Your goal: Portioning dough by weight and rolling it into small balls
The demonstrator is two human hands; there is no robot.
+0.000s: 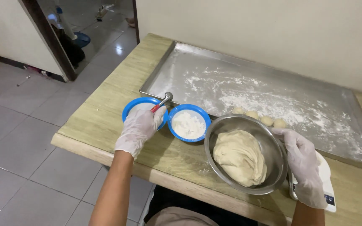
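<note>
The left hand [139,129], gloved in thin white plastic, is closing its fingers around the red handle of a small metal scoop [163,101], whose round head is sticking up past the far rim of a blue bowl [130,107] sitting under the hand on the wooden table [101,113]. Just beside it, to the right, a second blue bowl [174,127] is holding white flour [188,124]; the two bowls are touching or nearly so. The right hand [304,165], also gloved, is curling around the right rim of a steel mixing bowl [269,146], fingers pressed along the rim's edge, and a large lump of pale dough [239,157] is lying inside that bowl. Under the right hand a white kitchen scale [329,184] is showing, with a small blue-and-grey panel at its near corner; the steel bowl is partly hiding it. Behind the bowls a wide metal tray [181,75] dusted with flour is lying against the cream wall, and four small dough balls [259,117] are sitting in a row on it just past the steel bowl. No package or sign is showing on the table.
</note>
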